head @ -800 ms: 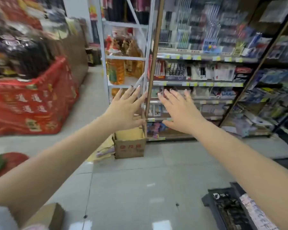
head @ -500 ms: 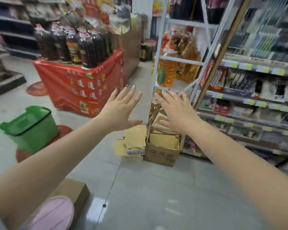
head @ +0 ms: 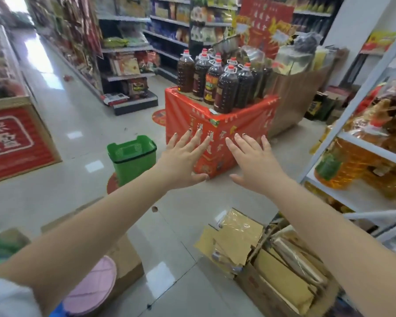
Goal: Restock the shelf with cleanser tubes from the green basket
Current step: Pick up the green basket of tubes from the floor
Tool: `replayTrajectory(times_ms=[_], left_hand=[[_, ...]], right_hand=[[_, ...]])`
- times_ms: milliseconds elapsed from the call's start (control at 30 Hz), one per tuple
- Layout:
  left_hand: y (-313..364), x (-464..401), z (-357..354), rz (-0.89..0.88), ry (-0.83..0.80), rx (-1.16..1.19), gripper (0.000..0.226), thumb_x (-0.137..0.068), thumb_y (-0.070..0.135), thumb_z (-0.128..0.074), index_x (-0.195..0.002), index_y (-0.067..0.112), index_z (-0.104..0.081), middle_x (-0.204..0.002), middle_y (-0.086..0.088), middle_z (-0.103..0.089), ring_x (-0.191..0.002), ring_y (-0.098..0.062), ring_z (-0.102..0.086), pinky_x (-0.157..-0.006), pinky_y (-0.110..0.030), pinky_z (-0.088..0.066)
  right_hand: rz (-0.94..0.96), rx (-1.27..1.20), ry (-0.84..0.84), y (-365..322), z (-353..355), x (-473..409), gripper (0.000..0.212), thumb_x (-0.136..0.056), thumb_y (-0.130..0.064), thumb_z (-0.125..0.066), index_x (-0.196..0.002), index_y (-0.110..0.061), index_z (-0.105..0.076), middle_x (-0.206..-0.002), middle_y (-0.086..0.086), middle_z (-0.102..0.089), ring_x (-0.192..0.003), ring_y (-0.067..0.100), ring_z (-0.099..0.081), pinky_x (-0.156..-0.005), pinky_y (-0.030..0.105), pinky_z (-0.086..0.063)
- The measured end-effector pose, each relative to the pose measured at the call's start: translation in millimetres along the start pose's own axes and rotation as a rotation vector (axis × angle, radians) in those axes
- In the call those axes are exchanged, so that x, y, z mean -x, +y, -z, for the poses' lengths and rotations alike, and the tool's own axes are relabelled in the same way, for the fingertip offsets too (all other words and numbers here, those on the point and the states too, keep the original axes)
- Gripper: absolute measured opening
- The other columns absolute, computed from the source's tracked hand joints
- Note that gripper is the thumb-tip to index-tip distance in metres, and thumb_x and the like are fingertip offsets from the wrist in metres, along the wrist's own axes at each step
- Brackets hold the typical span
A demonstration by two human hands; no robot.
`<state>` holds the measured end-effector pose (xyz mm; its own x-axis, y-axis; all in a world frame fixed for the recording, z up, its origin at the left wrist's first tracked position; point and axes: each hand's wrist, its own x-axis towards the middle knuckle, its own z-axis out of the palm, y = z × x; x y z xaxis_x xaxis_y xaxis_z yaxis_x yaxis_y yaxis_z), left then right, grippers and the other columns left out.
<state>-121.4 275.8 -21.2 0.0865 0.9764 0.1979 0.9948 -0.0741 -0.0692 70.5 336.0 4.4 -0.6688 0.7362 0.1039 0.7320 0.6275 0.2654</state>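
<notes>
left hand (head: 181,161), right hand (head: 256,165): spread wide, nothing held | green basket (head: 133,156) on floor, contents possibly unseen | risk: tubes fumbled if grabbed blind

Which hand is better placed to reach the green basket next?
Left, probably. The green basket stands on the floor left of both hands, and the left hand, open and empty, is on its side. The right hand, also open, would have to cross over.

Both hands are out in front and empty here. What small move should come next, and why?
Probably step toward the green basket on the floor and reach down with the left hand, the nearer one. Both it and the right hand are open and hold nothing, and no tubes have been picked up yet.
</notes>
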Motion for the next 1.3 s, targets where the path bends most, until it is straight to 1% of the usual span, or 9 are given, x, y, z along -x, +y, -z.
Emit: replayTrajectory(times_ms=[200,433,667,800,1000,1200,1300], left_hand=[[-51,-39,-11,0.189,-0.022,-0.047,0.09,-0.084,0.066,-0.038,-0.147,0.028,0.013,-0.157,-0.004,0.011,-0.144,-0.024,0.008,-0.117,-0.046,0.003],[-147,-83,-36,0.345,-0.038,-0.084,0.09,-0.083,0.065,-0.039,-0.147,0.027,0.012,-0.157,-0.003,0.013,-0.144,-0.024,0.008,-0.117,-0.044,0.006],[-265,-140,-50,0.364,-0.095,-0.157,0.091,-0.084,0.065,-0.04,-0.147,0.027,0.013,-0.156,-0.002,0.014,-0.144,-0.024,0.009,-0.115,-0.044,0.008],[-315,-168,-61,0.382,-0.14,-0.195,0.09,-0.085,0.064,-0.04,-0.147,0.024,0.013,-0.156,-0.005,0.014,-0.144,-0.025,0.009,-0.117,-0.046,0.006],[-380,-220,-86,0.461,-0.181,-0.169,0.091,-0.085,0.064,-0.038,-0.146,0.023,0.016,-0.156,-0.006,0.017,-0.144,-0.024,0.012,-0.117,-0.045,0.007],[-449,-289,-121,0.545,-0.2,-0.158,0.091,-0.085,0.065,-0.039,-0.147,0.024,0.014,-0.156,-0.005,0.017,-0.144,-0.024,0.009,-0.117,-0.046,0.004],[-485,-320,-142,0.63,-0.218,-0.147,0.091,-0.084,0.067,-0.037,-0.147,0.024,0.014,-0.156,-0.005,0.016,-0.144,-0.024,0.008,-0.117,-0.046,0.004]], right_hand=[[0.162,-0.039,0.018,2,-12,-100,0.089,-0.087,-0.054,-0.051,-0.149,-0.023,0.005,-0.158,0.003,-0.004,-0.145,0.022,-0.004,-0.114,0.052,-0.001],[0.322,-0.072,0.044,-31,-24,-228,0.087,-0.087,-0.051,-0.051,-0.15,-0.023,0.003,-0.158,0.004,-0.003,-0.145,0.023,-0.002,-0.115,0.053,-0.001],[0.4,-0.077,0.053,-62,-33,-360,0.088,-0.087,-0.052,-0.051,-0.15,-0.023,0.003,-0.158,0.004,-0.003,-0.145,0.024,-0.003,-0.113,0.052,0.002],[0.441,-0.098,0.063,-78,-48,-425,0.088,-0.087,-0.051,-0.053,-0.15,-0.022,0.002,-0.158,0.005,-0.005,-0.145,0.024,-0.003,-0.113,0.053,0.002],[0.5,-0.122,0.057,-93,-71,-527,0.09,-0.086,-0.051,-0.054,-0.149,-0.021,0.002,-0.158,0.006,-0.005,-0.145,0.024,-0.003,-0.113,0.053,0.0],[0.57,-0.123,0.018,-97,-99,-640,0.089,-0.087,-0.051,-0.053,-0.149,-0.021,0.002,-0.158,0.006,-0.004,-0.145,0.024,-0.003,-0.113,0.053,0.0],[0.603,-0.133,-0.01,-93,-110,-698,0.09,-0.087,-0.049,-0.054,-0.149,-0.021,0.004,-0.158,0.006,-0.002,-0.145,0.024,-0.003,-0.113,0.053,0.001]])
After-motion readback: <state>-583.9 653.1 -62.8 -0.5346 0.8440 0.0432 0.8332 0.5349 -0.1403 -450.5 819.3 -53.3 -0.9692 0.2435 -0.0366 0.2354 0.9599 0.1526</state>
